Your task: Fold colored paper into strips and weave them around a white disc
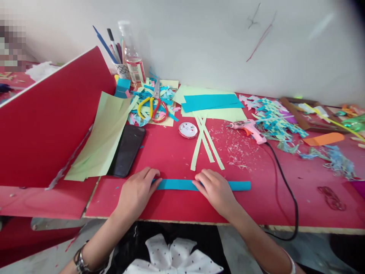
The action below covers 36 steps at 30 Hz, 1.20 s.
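Observation:
A long blue paper strip (178, 185) lies flat along the front of the red table. My left hand (139, 188) pinches its left end between thumb and fingers. Farther along, my right hand (215, 188) has its thumb and fingers closed on the strip, and the right end sticks out past that hand. Just beyond the strip, several pale green paper strips (203, 142) lie crossed over one another. A small round white lid (188, 130) with a red rim sits to their left.
Left stand a black phone (128, 150), pale green sheets (99, 133) and a raised red board (57, 129). Scissors (156, 101) rest on paper scraps at the back, near a glass bottle (134, 62). A pink glue gun (249, 128) trails its black cord (289, 190) over the front edge.

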Each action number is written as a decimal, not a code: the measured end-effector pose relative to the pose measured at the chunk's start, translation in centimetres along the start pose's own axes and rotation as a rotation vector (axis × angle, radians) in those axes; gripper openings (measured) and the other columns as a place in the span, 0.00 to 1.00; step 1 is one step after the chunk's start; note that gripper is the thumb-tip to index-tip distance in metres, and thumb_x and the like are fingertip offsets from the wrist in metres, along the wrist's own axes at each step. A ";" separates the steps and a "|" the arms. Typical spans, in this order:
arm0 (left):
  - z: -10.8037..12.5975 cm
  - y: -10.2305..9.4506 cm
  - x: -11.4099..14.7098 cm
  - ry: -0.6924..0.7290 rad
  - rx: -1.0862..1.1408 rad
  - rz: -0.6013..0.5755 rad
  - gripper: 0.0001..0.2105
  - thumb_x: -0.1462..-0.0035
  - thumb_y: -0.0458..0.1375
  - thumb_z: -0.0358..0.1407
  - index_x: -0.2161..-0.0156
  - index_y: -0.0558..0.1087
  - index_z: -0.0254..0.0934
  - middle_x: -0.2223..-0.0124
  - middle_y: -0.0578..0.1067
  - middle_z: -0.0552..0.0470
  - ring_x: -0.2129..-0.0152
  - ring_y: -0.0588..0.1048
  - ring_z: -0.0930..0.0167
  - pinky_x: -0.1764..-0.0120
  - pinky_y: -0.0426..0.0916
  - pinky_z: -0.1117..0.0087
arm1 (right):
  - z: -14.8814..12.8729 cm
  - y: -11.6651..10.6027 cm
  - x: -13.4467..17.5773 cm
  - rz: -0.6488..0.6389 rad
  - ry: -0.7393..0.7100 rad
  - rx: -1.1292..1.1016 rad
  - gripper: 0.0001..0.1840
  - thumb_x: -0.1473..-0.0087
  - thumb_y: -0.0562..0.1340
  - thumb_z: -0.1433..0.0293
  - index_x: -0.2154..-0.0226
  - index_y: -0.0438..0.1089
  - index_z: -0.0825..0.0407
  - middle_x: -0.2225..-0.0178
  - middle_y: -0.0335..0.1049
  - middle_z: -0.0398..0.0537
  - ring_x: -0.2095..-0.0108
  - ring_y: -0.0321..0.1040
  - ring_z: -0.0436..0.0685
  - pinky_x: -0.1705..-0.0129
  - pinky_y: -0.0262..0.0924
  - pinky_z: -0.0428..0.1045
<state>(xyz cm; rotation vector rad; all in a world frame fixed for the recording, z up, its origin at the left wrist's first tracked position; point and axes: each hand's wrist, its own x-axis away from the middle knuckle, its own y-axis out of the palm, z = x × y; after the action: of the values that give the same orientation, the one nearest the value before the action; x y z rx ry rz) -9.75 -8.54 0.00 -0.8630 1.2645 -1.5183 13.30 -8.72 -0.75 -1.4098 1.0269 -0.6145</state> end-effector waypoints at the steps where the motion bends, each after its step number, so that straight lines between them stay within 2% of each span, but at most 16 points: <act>1: 0.2 -0.1 0.1 0.007 -0.041 0.025 0.10 0.43 0.45 0.38 0.63 0.67 0.37 0.64 0.71 0.49 0.70 0.70 0.69 0.69 0.62 0.71 | 0.0 0.0 0.0 -0.005 -0.003 -0.003 0.12 0.45 0.50 0.69 0.77 0.61 0.53 0.77 0.60 0.45 0.74 0.58 0.51 0.71 0.49 0.46; 3: 1.0 -0.4 0.4 0.049 -0.123 0.108 0.10 0.43 0.46 0.35 0.59 0.67 0.38 0.59 0.70 0.48 0.64 0.69 0.66 0.62 0.61 0.66 | 0.1 0.0 -0.1 -0.016 -0.007 -0.009 0.11 0.45 0.51 0.69 0.76 0.61 0.53 0.77 0.61 0.45 0.74 0.58 0.51 0.71 0.49 0.46; 5: 2.1 -0.4 0.8 0.186 -0.136 0.150 0.13 0.43 0.46 0.34 0.54 0.65 0.41 0.53 0.68 0.50 0.57 0.65 0.66 0.54 0.57 0.63 | 0.1 0.1 -0.1 -0.030 -0.008 -0.018 0.11 0.45 0.51 0.69 0.76 0.61 0.53 0.76 0.61 0.45 0.73 0.58 0.52 0.70 0.49 0.46; 7: 3.4 -0.1 1.3 0.382 -0.080 0.096 0.16 0.43 0.45 0.38 0.49 0.62 0.42 0.49 0.66 0.52 0.53 0.62 0.68 0.50 0.53 0.65 | 0.1 0.0 -0.1 -0.041 -0.005 -0.027 0.10 0.45 0.51 0.69 0.76 0.61 0.53 0.76 0.61 0.45 0.72 0.59 0.52 0.70 0.50 0.46; 9: 4.3 0.3 1.8 0.475 -0.040 0.022 0.22 0.44 0.43 0.46 0.46 0.58 0.40 0.47 0.64 0.51 0.51 0.61 0.68 0.48 0.50 0.63 | 0.1 0.0 -0.2 -0.049 -0.002 -0.033 0.10 0.45 0.51 0.69 0.76 0.61 0.53 0.76 0.61 0.45 0.72 0.59 0.52 0.69 0.50 0.46; 12: 4.6 0.7 2.1 0.413 -0.034 -0.027 0.27 0.46 0.41 0.52 0.44 0.54 0.41 0.45 0.61 0.48 0.50 0.59 0.64 0.47 0.45 0.56 | 0.1 0.0 -0.2 -0.044 -0.004 -0.042 0.11 0.45 0.51 0.69 0.76 0.61 0.53 0.76 0.61 0.46 0.72 0.59 0.52 0.69 0.50 0.47; 16: 4.0 0.5 2.4 0.377 -0.072 -0.045 0.28 0.48 0.42 0.53 0.43 0.51 0.47 0.41 0.53 0.46 0.47 0.54 0.59 0.48 0.40 0.46 | 0.1 -0.1 -0.1 -0.021 -0.002 -0.056 0.11 0.45 0.50 0.69 0.76 0.61 0.53 0.76 0.61 0.46 0.72 0.59 0.52 0.69 0.50 0.46; 19: 3.7 0.3 2.5 0.379 -0.098 -0.062 0.29 0.49 0.43 0.53 0.42 0.48 0.48 0.39 0.49 0.46 0.45 0.50 0.57 0.49 0.37 0.43 | 0.1 0.0 -0.1 -0.033 0.008 -0.058 0.12 0.44 0.50 0.68 0.76 0.61 0.53 0.76 0.61 0.46 0.72 0.58 0.52 0.69 0.49 0.46; 26: 3.3 0.3 2.6 0.356 -0.090 -0.068 0.28 0.48 0.41 0.54 0.43 0.50 0.48 0.39 0.48 0.49 0.44 0.50 0.60 0.47 0.33 0.47 | 0.3 0.3 0.0 -0.052 0.018 -0.073 0.10 0.45 0.50 0.68 0.75 0.60 0.53 0.75 0.61 0.45 0.71 0.58 0.52 0.70 0.49 0.46; 31: 0.5 -0.3 3.8 0.361 -0.117 -0.067 0.29 0.47 0.43 0.50 0.42 0.48 0.43 0.40 0.52 0.50 0.45 0.52 0.66 0.45 0.39 0.59 | 0.3 0.1 -0.1 -0.028 0.007 -0.086 0.10 0.45 0.50 0.69 0.76 0.59 0.53 0.76 0.60 0.45 0.73 0.57 0.51 0.72 0.48 0.46; 36: -1.8 -0.9 5.4 0.315 -0.167 -0.062 0.30 0.47 0.45 0.49 0.41 0.46 0.41 0.41 0.54 0.50 0.45 0.54 0.67 0.44 0.40 0.62 | 0.2 0.0 -0.2 -0.030 0.028 -0.104 0.09 0.46 0.51 0.69 0.76 0.59 0.53 0.75 0.60 0.45 0.73 0.57 0.51 0.72 0.48 0.45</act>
<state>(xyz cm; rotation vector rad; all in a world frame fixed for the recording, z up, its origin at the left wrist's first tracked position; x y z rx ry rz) -13.24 -13.07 0.19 -0.7962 1.6248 -1.6616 13.35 -8.48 -0.76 -1.5132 1.0743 -0.6114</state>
